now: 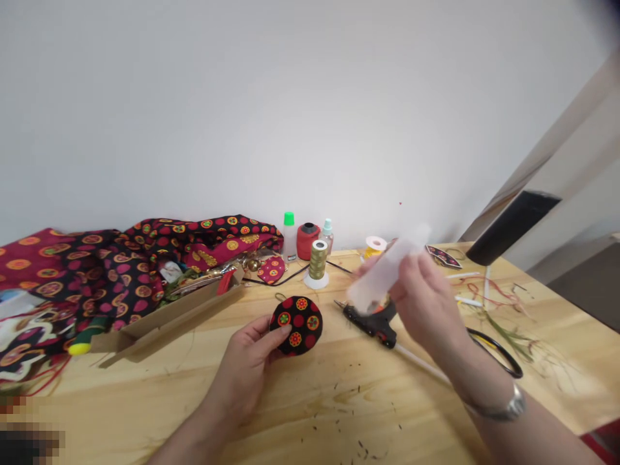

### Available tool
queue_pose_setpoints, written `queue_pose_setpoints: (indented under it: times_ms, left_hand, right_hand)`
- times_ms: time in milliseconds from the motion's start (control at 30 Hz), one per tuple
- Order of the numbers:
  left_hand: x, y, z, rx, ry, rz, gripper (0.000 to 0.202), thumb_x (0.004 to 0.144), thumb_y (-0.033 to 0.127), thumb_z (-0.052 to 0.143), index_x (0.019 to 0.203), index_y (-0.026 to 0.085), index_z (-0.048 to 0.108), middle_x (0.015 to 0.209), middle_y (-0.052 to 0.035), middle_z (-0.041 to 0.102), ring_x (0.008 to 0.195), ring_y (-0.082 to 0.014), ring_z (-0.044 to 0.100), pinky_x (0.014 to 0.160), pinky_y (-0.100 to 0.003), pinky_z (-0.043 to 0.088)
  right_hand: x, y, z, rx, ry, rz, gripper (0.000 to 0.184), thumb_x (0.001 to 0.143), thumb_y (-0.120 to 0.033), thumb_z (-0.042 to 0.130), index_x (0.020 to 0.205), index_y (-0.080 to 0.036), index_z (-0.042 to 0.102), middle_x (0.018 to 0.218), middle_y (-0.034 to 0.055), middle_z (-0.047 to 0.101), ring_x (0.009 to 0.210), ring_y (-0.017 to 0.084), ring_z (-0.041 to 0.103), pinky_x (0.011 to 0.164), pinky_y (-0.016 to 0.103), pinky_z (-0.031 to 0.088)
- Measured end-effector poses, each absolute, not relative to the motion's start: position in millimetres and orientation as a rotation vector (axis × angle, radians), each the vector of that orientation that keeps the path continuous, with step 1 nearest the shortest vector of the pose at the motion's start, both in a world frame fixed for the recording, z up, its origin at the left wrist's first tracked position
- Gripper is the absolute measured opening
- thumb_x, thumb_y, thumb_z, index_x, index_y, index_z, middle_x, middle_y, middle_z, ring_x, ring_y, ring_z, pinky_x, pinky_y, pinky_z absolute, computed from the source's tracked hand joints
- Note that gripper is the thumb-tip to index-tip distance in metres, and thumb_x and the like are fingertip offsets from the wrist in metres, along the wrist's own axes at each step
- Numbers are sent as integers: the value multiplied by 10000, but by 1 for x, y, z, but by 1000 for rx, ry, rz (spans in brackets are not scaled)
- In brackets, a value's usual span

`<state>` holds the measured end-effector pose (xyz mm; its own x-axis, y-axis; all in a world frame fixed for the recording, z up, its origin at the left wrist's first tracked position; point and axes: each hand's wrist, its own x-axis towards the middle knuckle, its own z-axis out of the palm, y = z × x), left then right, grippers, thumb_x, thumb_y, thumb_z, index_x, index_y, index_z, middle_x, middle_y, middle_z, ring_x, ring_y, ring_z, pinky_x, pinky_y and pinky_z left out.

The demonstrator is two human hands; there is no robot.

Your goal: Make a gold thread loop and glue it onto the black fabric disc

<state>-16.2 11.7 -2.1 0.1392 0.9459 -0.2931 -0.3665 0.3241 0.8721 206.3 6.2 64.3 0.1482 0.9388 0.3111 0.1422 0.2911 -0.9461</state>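
Note:
A round disc [303,326] covered in black fabric with red dots and coloured flowers is held low over the table by my left hand [256,349], thumb on top and fingers underneath. In my right hand [426,300] there is a whitish translucent sheet [382,278], blurred by motion, pinched near its right end. Below and behind that sheet lies a black glue gun [371,323], its nozzle pointing to the upper left and a white stick coming out of its back. A spool of gold thread [318,263] stands beyond the disc.
Patterned fabric [145,252] is heaped at the back left, behind an open cardboard box [174,316]. A green-capped bottle [289,236], a red thread cone [309,242] and a yellow spool [375,247] stand along the wall. Thread scraps [508,297] and a black ring-shaped handle [504,361] lie at right.

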Motion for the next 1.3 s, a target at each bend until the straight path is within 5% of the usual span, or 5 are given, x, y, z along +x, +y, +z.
queue_pose_setpoints:
  times_ms: [233,767,933,1067,1300]
  left_hand:
    - [-16,14,0,691,1000,1118,166,649,187,740,801,121,736,772,-60,753,678,-146,662,636,-222,531]
    - [-17,16,-8,721,977,1071,221,658,193,735,861,105,725,818,-83,750,715,-168,670,664,-260,543]
    - [-14,12,-5,707,930,1042,222,667,170,728,880,107,720,829,-84,749,729,-166,671,666,-253,545]
    - [-15,13,-5,674,934,1016,251,670,169,733,912,113,705,852,-97,743,720,-183,676,615,-265,552]
    - [-17,15,-10,673,903,1016,254,719,179,700,967,130,677,913,-105,727,780,-211,674,664,-331,566]
  right_hand:
    - [224,-46,25,-1402,-1456,1441,354,888,-519,397,907,-184,509,874,62,617,756,171,605,620,267,469]
    - [230,-26,19,-1576,-1327,1221,443,812,-616,435,881,-179,477,825,57,614,681,173,586,579,278,456]
    - [208,-14,37,-1241,-1322,1356,365,874,-552,386,918,-200,475,758,12,561,642,136,552,556,253,430]
    - [191,-1,40,-1106,-1452,1418,200,816,-359,576,891,-183,519,746,-17,505,643,103,483,583,233,416]
    - [184,-1,17,-885,-1550,1295,240,820,-250,590,1048,-210,527,967,30,546,826,131,529,732,281,467]
